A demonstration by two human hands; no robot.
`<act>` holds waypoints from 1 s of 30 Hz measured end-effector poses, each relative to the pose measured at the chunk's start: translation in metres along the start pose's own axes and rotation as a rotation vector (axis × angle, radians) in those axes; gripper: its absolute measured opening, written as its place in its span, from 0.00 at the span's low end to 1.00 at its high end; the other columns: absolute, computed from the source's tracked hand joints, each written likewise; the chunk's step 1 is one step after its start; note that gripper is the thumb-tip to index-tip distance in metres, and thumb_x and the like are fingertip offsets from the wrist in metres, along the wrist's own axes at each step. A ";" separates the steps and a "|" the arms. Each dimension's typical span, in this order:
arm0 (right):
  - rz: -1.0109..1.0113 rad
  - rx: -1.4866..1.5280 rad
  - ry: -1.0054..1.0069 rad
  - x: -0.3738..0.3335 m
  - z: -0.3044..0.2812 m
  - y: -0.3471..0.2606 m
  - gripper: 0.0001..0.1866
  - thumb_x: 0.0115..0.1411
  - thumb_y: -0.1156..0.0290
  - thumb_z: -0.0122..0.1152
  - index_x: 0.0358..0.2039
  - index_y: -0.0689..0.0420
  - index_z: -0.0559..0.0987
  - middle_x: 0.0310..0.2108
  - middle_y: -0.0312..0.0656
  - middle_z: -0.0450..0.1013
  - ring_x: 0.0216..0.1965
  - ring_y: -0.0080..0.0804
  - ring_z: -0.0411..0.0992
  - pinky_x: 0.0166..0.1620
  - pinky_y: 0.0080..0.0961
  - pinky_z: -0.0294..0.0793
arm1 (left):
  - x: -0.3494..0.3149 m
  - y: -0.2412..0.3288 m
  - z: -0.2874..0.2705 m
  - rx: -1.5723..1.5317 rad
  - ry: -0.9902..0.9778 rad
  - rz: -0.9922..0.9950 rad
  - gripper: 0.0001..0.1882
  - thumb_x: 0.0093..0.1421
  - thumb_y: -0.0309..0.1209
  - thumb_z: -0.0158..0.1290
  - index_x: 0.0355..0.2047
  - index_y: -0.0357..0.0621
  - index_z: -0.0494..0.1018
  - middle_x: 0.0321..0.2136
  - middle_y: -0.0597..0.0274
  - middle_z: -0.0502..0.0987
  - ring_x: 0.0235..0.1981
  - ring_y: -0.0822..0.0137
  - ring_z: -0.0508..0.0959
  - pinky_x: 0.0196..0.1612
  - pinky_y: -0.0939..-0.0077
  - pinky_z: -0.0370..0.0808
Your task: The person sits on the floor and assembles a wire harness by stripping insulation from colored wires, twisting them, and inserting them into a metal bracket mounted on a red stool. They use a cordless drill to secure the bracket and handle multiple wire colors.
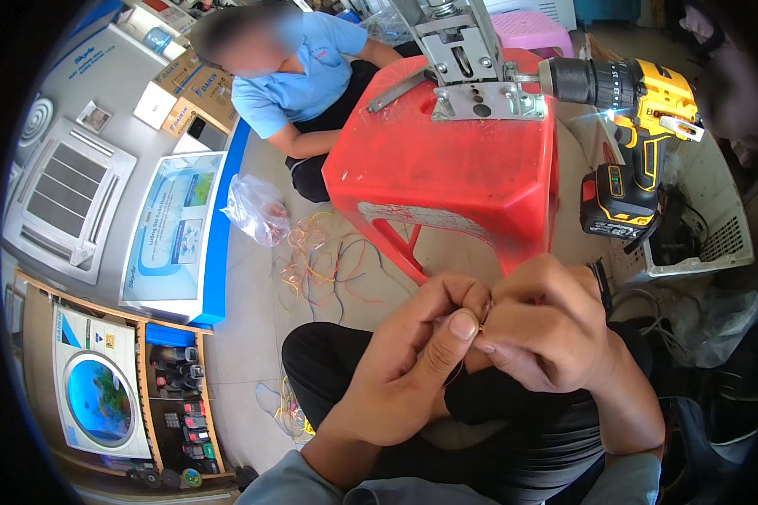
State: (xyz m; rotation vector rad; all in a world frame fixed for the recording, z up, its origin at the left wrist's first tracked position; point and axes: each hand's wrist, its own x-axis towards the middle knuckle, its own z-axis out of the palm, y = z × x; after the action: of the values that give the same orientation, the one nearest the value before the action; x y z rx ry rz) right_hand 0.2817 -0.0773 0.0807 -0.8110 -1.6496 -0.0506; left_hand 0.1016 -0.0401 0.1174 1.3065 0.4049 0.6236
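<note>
Above my lap, my left hand (417, 358) is closed, its thumb and fingertips pinching a thin wire (480, 328) that shows as a small yellowish bit. Closed as well, my right hand (552, 324) meets it there, fingertips on the same wire. A fine reddish strand hangs below the fingers; most of it is hidden by my hands. Just beyond stands a red plastic stool (438, 168). On it sits a metal clamp-like tool (472, 67), with the chuck of a yellow and black cordless drill (648, 126) joined to its right side.
Loose coloured wires (337, 269) lie on the floor beside a clear plastic bag (257, 209). A co-worker in a blue shirt (316, 71) sits beyond the stool. A pale plastic crate (716, 244) stands right; a shelf with batteries and tools (181, 387) stands left.
</note>
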 end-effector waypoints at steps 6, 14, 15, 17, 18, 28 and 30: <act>-0.036 0.012 -0.057 -0.001 0.000 0.008 0.12 0.53 0.71 0.72 0.35 0.56 0.79 0.29 0.39 0.72 0.24 0.31 0.72 0.24 0.25 0.69 | 0.001 0.003 -0.002 -0.056 0.028 -0.075 0.12 0.75 0.35 0.43 0.49 0.37 0.65 0.40 0.66 0.67 0.41 0.79 0.65 0.47 0.81 0.66; -0.060 0.024 -0.024 -0.003 0.011 0.008 0.16 0.42 0.75 0.72 0.35 0.55 0.81 0.30 0.37 0.72 0.21 0.27 0.72 0.20 0.22 0.69 | -0.003 0.010 0.006 0.136 0.049 -0.128 0.11 0.76 0.32 0.38 0.46 0.37 0.64 0.37 0.65 0.65 0.39 0.76 0.64 0.47 0.79 0.65; -0.078 -0.004 -0.037 -0.004 0.010 0.007 0.16 0.41 0.76 0.72 0.34 0.54 0.81 0.30 0.36 0.72 0.20 0.26 0.71 0.19 0.21 0.69 | -0.003 0.012 0.005 0.122 0.033 -0.146 0.10 0.76 0.32 0.38 0.46 0.37 0.64 0.37 0.65 0.65 0.39 0.76 0.64 0.46 0.79 0.65; -0.092 -0.013 -0.020 -0.009 0.013 0.007 0.16 0.40 0.76 0.71 0.33 0.52 0.81 0.30 0.35 0.71 0.20 0.24 0.70 0.18 0.19 0.68 | -0.005 0.008 0.003 0.083 0.017 -0.157 0.11 0.76 0.33 0.38 0.47 0.37 0.64 0.37 0.65 0.65 0.38 0.75 0.64 0.46 0.79 0.66; -0.096 -0.016 -0.014 -0.010 0.014 0.008 0.16 0.40 0.77 0.70 0.33 0.52 0.80 0.30 0.35 0.71 0.20 0.24 0.70 0.19 0.19 0.67 | -0.007 0.005 0.003 0.066 0.020 -0.147 0.13 0.75 0.35 0.39 0.48 0.37 0.63 0.37 0.64 0.66 0.39 0.76 0.65 0.46 0.79 0.66; 0.345 0.101 0.045 -0.013 0.007 -0.024 0.15 0.42 0.81 0.60 0.33 0.58 0.70 0.22 0.39 0.63 0.22 0.25 0.62 0.25 0.23 0.59 | -0.005 -0.004 0.010 0.096 0.027 0.074 0.16 0.74 0.42 0.41 0.44 0.38 0.62 0.38 0.62 0.67 0.38 0.74 0.66 0.44 0.78 0.67; 0.318 0.085 0.068 -0.010 0.005 -0.026 0.15 0.42 0.82 0.58 0.32 0.59 0.68 0.21 0.40 0.62 0.22 0.25 0.61 0.26 0.23 0.58 | -0.005 -0.001 0.011 0.174 0.031 0.121 0.16 0.74 0.41 0.41 0.44 0.38 0.63 0.37 0.61 0.66 0.37 0.72 0.67 0.44 0.77 0.67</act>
State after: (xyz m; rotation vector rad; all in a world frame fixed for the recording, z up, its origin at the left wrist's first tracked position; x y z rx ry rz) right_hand 0.2636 -0.0993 0.0808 -0.9860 -1.4328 0.2114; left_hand 0.1049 -0.0514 0.1182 1.4966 0.4147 0.7226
